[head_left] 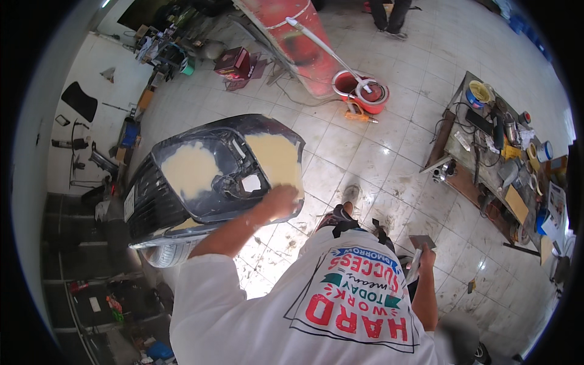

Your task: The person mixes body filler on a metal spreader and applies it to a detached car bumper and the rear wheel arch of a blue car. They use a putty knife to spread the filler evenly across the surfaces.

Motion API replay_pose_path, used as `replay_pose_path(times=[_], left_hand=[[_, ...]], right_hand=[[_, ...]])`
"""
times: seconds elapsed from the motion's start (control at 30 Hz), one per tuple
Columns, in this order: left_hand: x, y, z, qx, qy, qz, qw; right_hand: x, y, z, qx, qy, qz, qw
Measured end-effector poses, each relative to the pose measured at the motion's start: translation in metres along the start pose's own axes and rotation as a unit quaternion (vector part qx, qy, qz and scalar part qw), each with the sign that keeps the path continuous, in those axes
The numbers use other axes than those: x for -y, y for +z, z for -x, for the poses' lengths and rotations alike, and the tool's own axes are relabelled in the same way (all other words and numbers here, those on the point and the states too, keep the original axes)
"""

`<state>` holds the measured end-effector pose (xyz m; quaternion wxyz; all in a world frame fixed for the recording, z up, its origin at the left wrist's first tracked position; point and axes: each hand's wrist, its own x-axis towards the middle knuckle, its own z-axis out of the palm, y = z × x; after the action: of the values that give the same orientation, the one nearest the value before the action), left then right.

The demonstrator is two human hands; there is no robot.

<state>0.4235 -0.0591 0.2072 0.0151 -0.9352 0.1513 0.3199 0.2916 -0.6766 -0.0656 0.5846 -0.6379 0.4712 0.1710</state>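
The bumper (228, 204) runs near-left to far-right, grille (155, 201) left; right hand (428, 259) grips scraper (422, 241); left hand's (283, 202) finger state unclear.

Our bumper (226, 211) is black with cream patches (190, 169). We wear a white shirt (274, 298) printed red, green and blue. We see a red bucket (376, 107).

Left hand (281, 202) over the lower edge of one beige patch (275, 159) on a dark bumper (229, 162); contact unclear. Second beige patch (190, 169) farther left. Right hand (427, 258) grips a flat-bladed spreader (422, 242), well apart from bumper. Ahead on tiled floor (359, 155): red bucket (375, 107), orange tool (359, 114) just beside it. Cluttered worktop (455, 149) at right.
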Motion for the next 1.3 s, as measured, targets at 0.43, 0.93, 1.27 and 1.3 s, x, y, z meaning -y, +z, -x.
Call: replay_pose_path(times=[0.43, 0.93, 1.27, 1.3], left_hand=[[0.138, -0.065, -0.082, 0.094, -0.173, -0.221, 0.955], [0.092, -0.013, -0.095, 0.081, -0.242, -0.276, 0.927], [-0.026, 0.12, -0.031, 0.225, 0.071, -0.179, 0.955], [-0.034, 0.141, -0.024, 0.31, 0.053, 0.08, 0.946]], right_hand=[[0.058, 0.011, 0.043, -0.049, -0.102, 0.055, 0.992], [0.027, 0.019, 0.056, -0.056, -0.021, 0.101, 0.993], [0.023, 0.015, 0.036, -0.019, -0.094, 0.035, 0.995], [0.024, 0.013, 0.04, -0.013, -0.118, 0.009, 0.993]])
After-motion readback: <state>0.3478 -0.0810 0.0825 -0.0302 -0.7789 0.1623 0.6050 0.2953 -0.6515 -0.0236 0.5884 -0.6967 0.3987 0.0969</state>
